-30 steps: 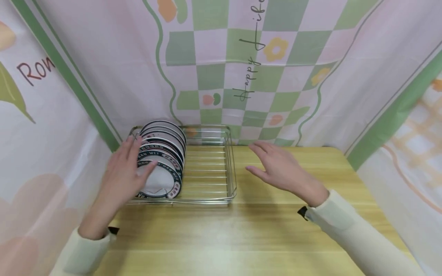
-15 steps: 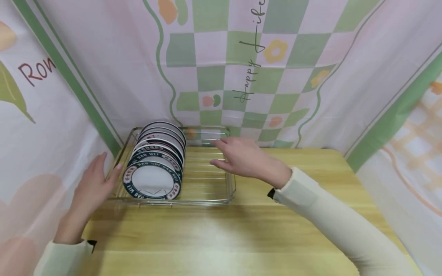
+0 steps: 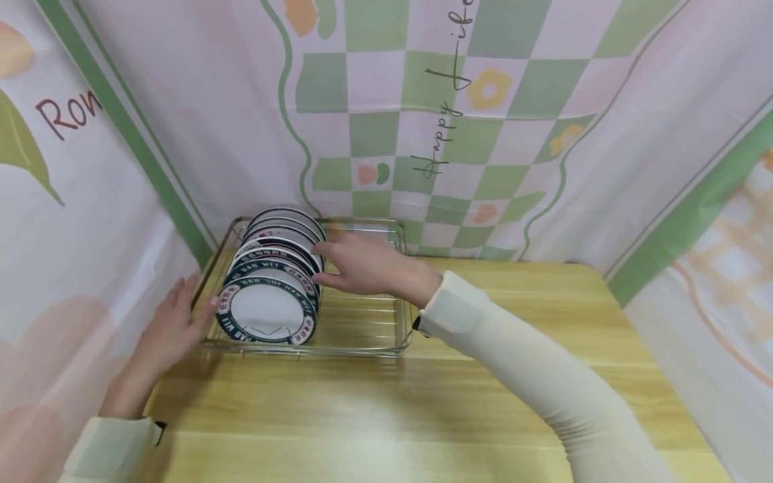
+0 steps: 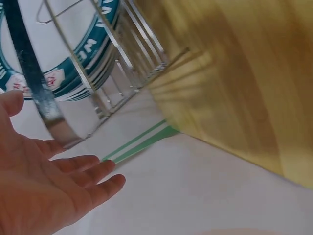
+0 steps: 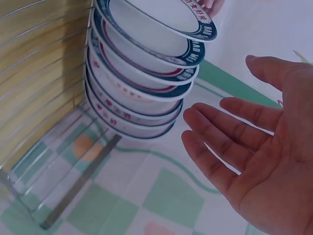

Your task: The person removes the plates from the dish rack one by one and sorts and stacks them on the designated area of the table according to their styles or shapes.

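Several round plates [image 3: 267,312] with white centres and dark green lettered rims stand on edge, one behind another, in the left half of a metal wire dish rack [image 3: 362,351]. My left hand [image 3: 169,332] is at the rack's left side, thumb apart from the fingers; in the left wrist view that hand [image 4: 54,191] has its fingers extended by the rack's metal rim. From the right, my right hand [image 3: 377,265] reaches over the rack to the plates' right edges. The right wrist view has this hand [image 5: 264,147] with fingers spread, close to the plates [image 5: 146,58]; contact is unclear.
The rack stands on a light wooden table [image 3: 374,416], against a patterned cloth [image 3: 374,134] at the back. Another cloth wall [image 3: 90,235] rises close on the left, behind my left hand. Bare wires [image 3: 362,308] fill the rack's right half.
My right hand has travelled left from beside the rack to the plates' right edges. My left hand has drawn back from over the plates to the rack's left side. The plates appear unmoved.
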`<state>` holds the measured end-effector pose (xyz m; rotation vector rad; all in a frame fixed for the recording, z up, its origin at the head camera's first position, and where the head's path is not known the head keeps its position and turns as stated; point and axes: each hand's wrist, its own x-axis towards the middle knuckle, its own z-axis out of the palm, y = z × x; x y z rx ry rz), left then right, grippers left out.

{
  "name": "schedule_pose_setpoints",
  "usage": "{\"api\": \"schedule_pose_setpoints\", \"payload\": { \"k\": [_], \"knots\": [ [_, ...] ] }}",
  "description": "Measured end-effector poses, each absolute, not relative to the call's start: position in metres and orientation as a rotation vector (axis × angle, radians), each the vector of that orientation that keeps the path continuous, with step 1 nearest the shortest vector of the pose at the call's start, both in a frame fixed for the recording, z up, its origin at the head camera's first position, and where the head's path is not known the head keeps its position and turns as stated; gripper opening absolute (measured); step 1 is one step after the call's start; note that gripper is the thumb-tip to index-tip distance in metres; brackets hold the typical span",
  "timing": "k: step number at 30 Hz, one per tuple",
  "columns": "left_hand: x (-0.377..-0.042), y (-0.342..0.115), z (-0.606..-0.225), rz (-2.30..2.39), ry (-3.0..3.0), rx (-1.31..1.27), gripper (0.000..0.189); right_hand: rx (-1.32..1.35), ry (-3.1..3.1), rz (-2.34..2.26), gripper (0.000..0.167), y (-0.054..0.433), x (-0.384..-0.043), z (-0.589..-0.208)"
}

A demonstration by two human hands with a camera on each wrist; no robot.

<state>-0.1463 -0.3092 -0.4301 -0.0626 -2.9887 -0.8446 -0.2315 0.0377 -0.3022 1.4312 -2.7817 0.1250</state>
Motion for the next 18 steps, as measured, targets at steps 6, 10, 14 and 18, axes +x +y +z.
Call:
{"api": "schedule_pose_setpoints", "payload": {
  "k": [6,10,14,18],
  "knots": [
    [-0.148,-0.313,-0.440,-0.858,-3.022,-0.089,0.083,1.514,-2.792,0.172,0.047,0.012,-0.240,-0.310],
    [-0.145,-0.315,-0.445,-0.834,-3.040,-0.126,0.085,1.556,-2.815,0.183,0.042,-0.002,-0.241,-0.318],
    [-0.144,-0.316,-0.448,-0.817,-3.064,-0.154,0.088,1.546,-2.840,0.147,0.041,-0.011,-0.242,-0.324],
    [-0.144,-0.315,-0.447,-0.797,-3.092,-0.154,0.095,1.509,-2.838,0.119,0.039,-0.019,-0.244,-0.328]
  ]
}}
